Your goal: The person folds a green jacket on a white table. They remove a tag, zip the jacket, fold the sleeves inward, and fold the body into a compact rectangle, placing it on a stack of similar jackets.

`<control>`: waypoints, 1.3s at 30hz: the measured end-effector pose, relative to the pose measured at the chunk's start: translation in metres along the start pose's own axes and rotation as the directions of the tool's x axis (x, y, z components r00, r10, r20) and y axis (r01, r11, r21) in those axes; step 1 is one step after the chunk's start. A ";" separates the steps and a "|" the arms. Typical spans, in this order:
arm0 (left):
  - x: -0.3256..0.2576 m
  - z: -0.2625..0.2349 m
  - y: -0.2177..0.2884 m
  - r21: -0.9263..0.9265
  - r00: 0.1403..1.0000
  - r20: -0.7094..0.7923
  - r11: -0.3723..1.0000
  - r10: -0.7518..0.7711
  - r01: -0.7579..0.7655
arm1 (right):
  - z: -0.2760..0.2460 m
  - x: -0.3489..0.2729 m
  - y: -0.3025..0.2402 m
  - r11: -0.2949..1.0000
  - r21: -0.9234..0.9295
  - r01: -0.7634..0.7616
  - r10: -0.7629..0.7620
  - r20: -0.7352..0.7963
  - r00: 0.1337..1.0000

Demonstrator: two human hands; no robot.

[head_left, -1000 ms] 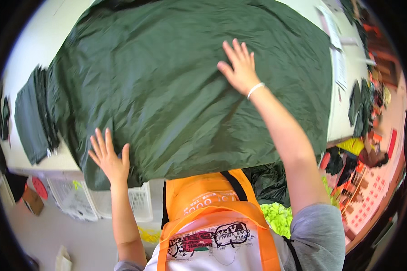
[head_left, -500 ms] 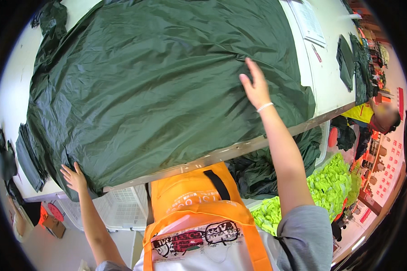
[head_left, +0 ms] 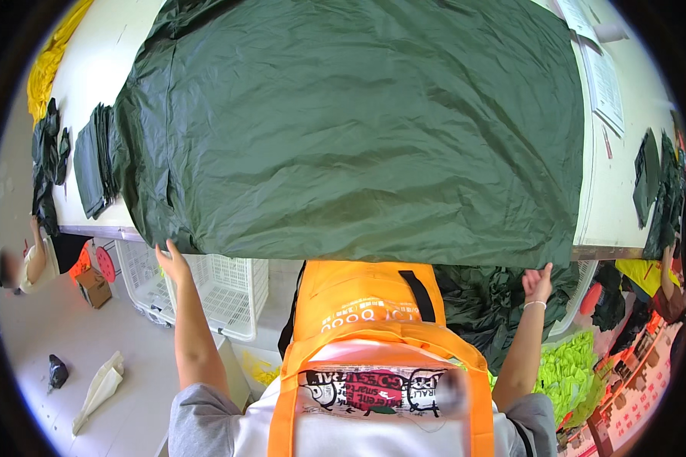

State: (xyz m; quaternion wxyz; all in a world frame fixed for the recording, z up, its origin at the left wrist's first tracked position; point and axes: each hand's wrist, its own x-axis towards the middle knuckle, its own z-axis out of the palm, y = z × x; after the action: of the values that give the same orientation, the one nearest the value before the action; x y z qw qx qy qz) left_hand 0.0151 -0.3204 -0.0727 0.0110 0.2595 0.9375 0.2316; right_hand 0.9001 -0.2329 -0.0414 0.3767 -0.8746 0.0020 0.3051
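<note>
White table point(head_left: 103, 68), green fabric point(head_left: 351, 145) across, folded stack point(head_left: 93, 164), papers point(head_left: 604, 85), crate point(head_left: 261, 293) below

The view's upper edge crops the green fabric point(head_left: 358, 145), and a co-worker's head point(head_left: 8, 269) is blurred.

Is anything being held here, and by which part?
The dark green cloth: the right hand holds its near right corner; the left hand is at the near edge's left end, its grip unclear.
</note>
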 end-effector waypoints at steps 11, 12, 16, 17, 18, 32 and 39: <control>0.080 -0.002 -0.133 -0.427 0.671 0.516 0.520 -0.532 0.740 | 0.011 -0.001 -0.078 0.903 0.122 0.411 -0.421 0.075 0.904; 0.074 0.004 -0.125 -0.482 0.684 0.559 0.488 -0.469 0.728 | 0.005 -0.008 -0.070 0.918 0.141 0.371 -0.372 -0.025 0.928; 0.052 0.010 -0.112 -0.566 0.625 0.733 0.269 -0.269 0.779 | 0.018 -0.051 0.004 0.689 -0.191 0.699 -0.664 0.219 0.715; 0.048 0.011 -0.117 -0.565 0.609 0.754 0.232 -0.245 0.792 | 0.016 -0.051 0.023 0.256 -0.414 0.873 -0.726 0.514 0.457; 0.045 0.009 -0.145 -0.578 0.593 0.783 0.131 -0.190 0.805 | 0.036 -0.080 0.025 0.245 -0.524 0.815 -0.685 0.501 0.528; 0.157 -0.146 0.066 -0.778 0.863 0.504 0.450 0.028 0.439 | 0.104 -0.063 -0.249 -0.078 -0.514 0.854 -0.756 0.589 0.286; 0.259 -0.045 0.190 -0.827 0.920 0.383 0.475 0.083 0.301 | 0.279 0.004 -0.326 -0.121 -0.447 0.886 -0.801 0.571 0.178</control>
State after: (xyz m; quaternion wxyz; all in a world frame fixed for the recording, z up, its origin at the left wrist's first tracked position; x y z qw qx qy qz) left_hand -0.1239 -0.0689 0.0768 0.3334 0.1945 0.6824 0.6207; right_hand 0.8306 0.1857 0.0233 0.1020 -0.7097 -0.6970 0.0091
